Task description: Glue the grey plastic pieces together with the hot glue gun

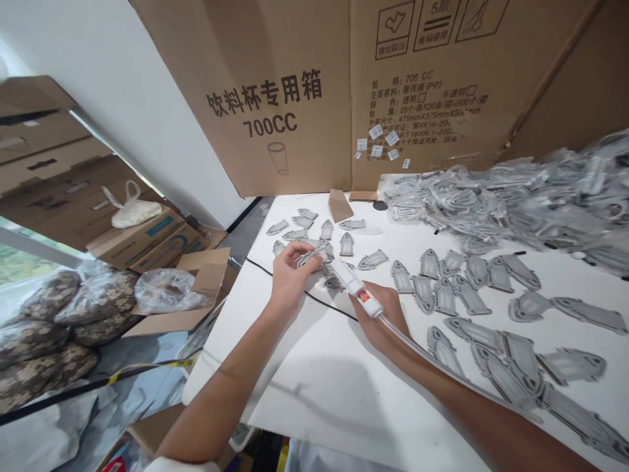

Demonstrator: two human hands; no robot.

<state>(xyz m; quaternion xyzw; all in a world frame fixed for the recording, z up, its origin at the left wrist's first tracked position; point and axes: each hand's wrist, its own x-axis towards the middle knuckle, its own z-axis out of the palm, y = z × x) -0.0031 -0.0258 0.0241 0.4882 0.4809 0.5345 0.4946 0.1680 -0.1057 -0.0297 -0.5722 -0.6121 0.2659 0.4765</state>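
Observation:
My left hand point(286, 278) is closed, pinching a small grey pointed plastic part point(319, 252) between thumb and fingers above the white table. My right hand point(386, 314) is wrapped round a white pen-shaped tool point(358, 288) with an orange mark on its side. A pale tube point(417, 352) runs from the tool's rear end along my right forearm. The tool's front end is near the held part; I cannot tell whether they touch. Beyond my left hand lie several similar grey parts point(346, 244), and more grey parts point(445, 295) are spread to the right.
A large pile of plastic-bagged parts point(462, 196) covers the table's back right. Cardboard boxes point(285, 59) stand behind it, with small labels point(377, 151) stuck on. A black cable point(324, 301) crosses the white table point(295, 406). Camouflage bundles point(44, 328) lie on the left.

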